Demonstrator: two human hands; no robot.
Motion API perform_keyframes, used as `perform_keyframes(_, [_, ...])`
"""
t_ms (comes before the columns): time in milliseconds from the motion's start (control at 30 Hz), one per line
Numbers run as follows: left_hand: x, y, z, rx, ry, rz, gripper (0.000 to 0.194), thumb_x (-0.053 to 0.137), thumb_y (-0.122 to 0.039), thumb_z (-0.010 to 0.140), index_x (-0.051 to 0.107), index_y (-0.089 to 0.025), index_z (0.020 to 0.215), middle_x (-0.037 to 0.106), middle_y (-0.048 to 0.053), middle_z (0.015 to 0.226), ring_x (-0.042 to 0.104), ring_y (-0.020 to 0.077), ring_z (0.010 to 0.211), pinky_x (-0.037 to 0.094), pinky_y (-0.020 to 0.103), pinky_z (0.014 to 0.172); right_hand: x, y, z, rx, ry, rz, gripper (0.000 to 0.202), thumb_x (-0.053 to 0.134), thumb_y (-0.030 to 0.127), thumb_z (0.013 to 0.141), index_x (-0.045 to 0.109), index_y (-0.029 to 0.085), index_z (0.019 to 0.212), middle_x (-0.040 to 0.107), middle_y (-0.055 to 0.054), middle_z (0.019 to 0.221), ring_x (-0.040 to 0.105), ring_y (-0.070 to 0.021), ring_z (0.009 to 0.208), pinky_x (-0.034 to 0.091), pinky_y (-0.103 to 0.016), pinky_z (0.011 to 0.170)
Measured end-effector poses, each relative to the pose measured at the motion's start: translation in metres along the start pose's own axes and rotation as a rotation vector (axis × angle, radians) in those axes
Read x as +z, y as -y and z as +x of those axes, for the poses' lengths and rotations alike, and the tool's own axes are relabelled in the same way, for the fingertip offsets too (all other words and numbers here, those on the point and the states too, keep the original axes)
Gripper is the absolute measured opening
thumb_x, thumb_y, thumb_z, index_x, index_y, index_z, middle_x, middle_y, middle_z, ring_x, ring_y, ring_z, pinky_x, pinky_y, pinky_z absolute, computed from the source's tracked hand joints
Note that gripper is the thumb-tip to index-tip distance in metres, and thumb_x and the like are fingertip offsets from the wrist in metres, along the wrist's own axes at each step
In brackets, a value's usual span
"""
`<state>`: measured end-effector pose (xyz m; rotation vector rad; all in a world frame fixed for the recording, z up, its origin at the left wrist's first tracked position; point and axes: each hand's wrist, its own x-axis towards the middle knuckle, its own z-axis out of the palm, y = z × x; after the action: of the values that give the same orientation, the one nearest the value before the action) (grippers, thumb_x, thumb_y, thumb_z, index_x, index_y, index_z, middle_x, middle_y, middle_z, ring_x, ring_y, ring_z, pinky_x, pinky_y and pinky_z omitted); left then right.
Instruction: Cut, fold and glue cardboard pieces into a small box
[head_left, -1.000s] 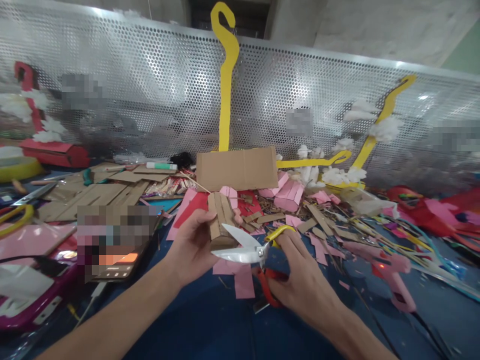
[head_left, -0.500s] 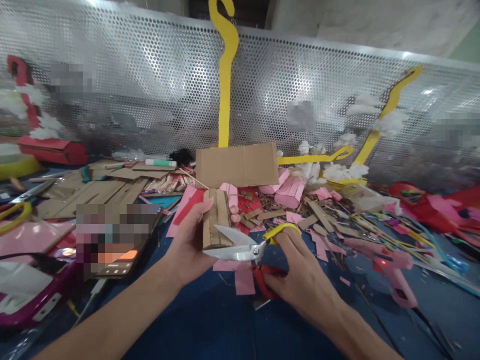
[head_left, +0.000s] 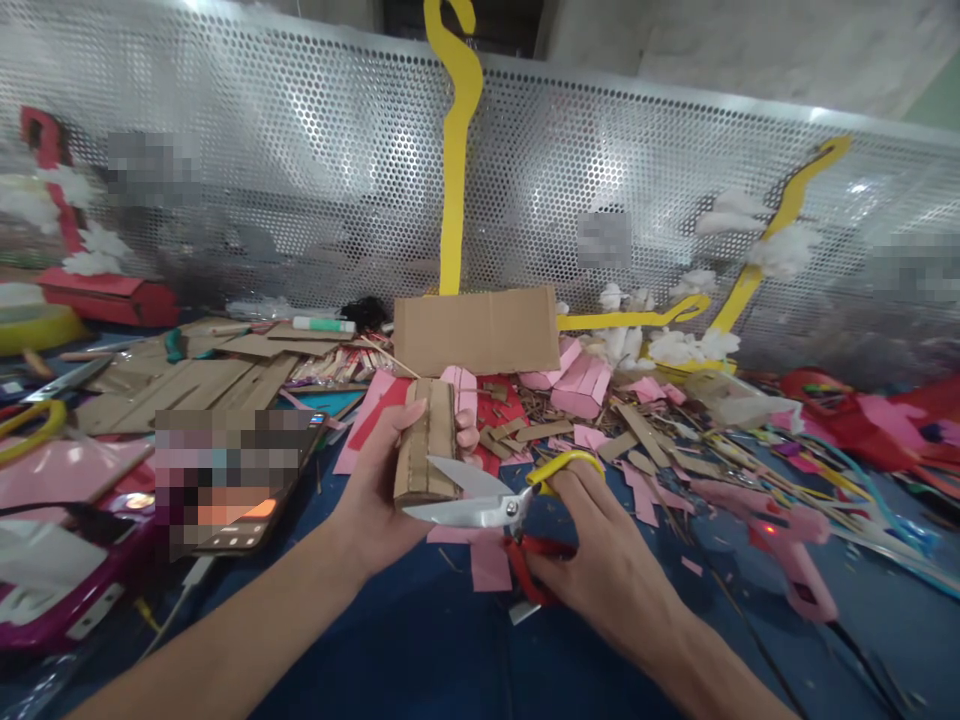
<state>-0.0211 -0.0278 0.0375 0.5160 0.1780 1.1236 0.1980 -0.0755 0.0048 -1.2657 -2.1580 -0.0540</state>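
Observation:
My left hand (head_left: 382,490) is wrapped round a small folded cardboard box (head_left: 429,435), its thumb on the left side and fingertips showing at the right. In my right hand (head_left: 592,530) is a pair of scissors (head_left: 487,505) with one yellow and one red handle. Their blades are spread apart and point left, at the lower end of the cardboard box; whether they touch it I cannot tell. Scraps of pink paper (head_left: 491,565) lie on the blue table below the scissors. Behind the hands stands a larger cardboard piece (head_left: 476,332) beneath a tall yellow hook-shaped strip (head_left: 454,180).
A pink glue gun (head_left: 787,540) with a red light lies at the right. A phone (head_left: 255,480) and a purple device (head_left: 82,570) with cables are at the left. Cardboard sheets (head_left: 180,390) and scraps cover the back. A perforated metal panel (head_left: 315,150) closes off the far side.
The small cardboard box has turned and shifted slightly left in my left hand, so more of its ridged side shows. The scissors stay spread, almost in the same place.

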Motion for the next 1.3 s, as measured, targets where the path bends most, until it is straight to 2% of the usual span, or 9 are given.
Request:
perform_keyframes(100, [-0.002, 0.001, 0.0, -0.01, -0.005, 0.025, 0.019, 0.064, -0.031, 0.091, 0.068, -0.013, 0.096, 0.062, 0.006, 0.091, 0.06, 0.0145, 0.078, 0.056, 0.026, 0.074, 0.001, 0.0, -0.001, -0.011, -0.023, -0.03, 0.04, 0.068, 0.005, 0.071, 0.053, 0.021, 0.105, 0.061, -0.008, 0.101, 0.061, -0.0289, 0.096, 0.059, -0.045, 0.082])
perform_keyframes(267, [-0.005, 0.001, 0.0, -0.038, -0.044, 0.074, 0.025, 0.065, -0.038, 0.089, 0.069, -0.013, 0.093, 0.059, 0.005, 0.086, 0.059, 0.0159, 0.072, 0.052, 0.026, 0.061, 0.003, -0.001, -0.003, -0.034, -0.054, -0.068, 0.042, 0.07, 0.006, 0.071, 0.052, 0.021, 0.106, 0.061, -0.007, 0.099, 0.062, -0.029, 0.095, 0.06, -0.045, 0.082])
perform_keyframes(433, [0.0, 0.003, 0.0, -0.008, -0.126, 0.112, 0.022, 0.068, -0.034, 0.086, 0.069, -0.013, 0.089, 0.06, 0.005, 0.084, 0.058, 0.015, 0.071, 0.054, 0.027, 0.068, 0.006, -0.001, -0.004, -0.025, -0.051, -0.077, 0.041, 0.072, 0.008, 0.073, 0.052, 0.022, 0.107, 0.062, -0.008, 0.101, 0.063, -0.0296, 0.097, 0.06, -0.046, 0.082])
perform_keyframes(667, [0.005, 0.008, -0.001, -0.008, -0.193, 0.129, 0.026, 0.069, -0.041, 0.083, 0.068, -0.015, 0.086, 0.06, 0.004, 0.081, 0.056, 0.016, 0.071, 0.053, 0.029, 0.068, 0.005, 0.002, -0.002, -0.041, -0.045, -0.079, 0.035, 0.071, 0.011, 0.074, 0.055, 0.02, 0.104, 0.064, -0.008, 0.098, 0.063, -0.0299, 0.093, 0.06, -0.047, 0.078])
perform_keyframes(867, [0.003, 0.012, -0.002, 0.034, -0.334, 0.139, 0.024, 0.072, -0.04, 0.082, 0.066, -0.017, 0.085, 0.063, 0.003, 0.079, 0.059, 0.0161, 0.069, 0.053, 0.028, 0.064, 0.007, 0.002, -0.001, -0.056, -0.081, -0.107, 0.023, 0.068, 0.015, 0.077, 0.057, 0.02, 0.096, 0.064, -0.008, 0.09, 0.064, -0.0283, 0.085, 0.058, -0.042, 0.071])
perform_keyframes(1033, [0.003, 0.014, -0.003, 0.039, -0.437, 0.081, 0.019, 0.071, -0.036, 0.084, 0.067, -0.018, 0.088, 0.067, 0.003, 0.079, 0.063, 0.0164, 0.069, 0.055, 0.028, 0.066, 0.006, 0.003, -0.001, -0.054, -0.073, -0.085, 0.014, 0.063, 0.014, 0.077, 0.056, 0.021, 0.088, 0.064, -0.004, 0.08, 0.063, -0.0219, 0.071, 0.052, -0.032, 0.061])
perform_keyframes(1300, [0.0, 0.014, -0.002, 0.025, -0.387, -0.034, 0.019, 0.075, -0.036, 0.082, 0.066, -0.019, 0.083, 0.068, 0.001, 0.078, 0.064, 0.0146, 0.067, 0.052, 0.026, 0.064, 0.004, 0.004, -0.001, -0.071, -0.083, -0.076, 0.015, 0.063, 0.013, 0.077, 0.055, 0.022, 0.086, 0.061, 0.001, 0.072, 0.058, -0.0169, 0.061, 0.045, -0.027, 0.054])
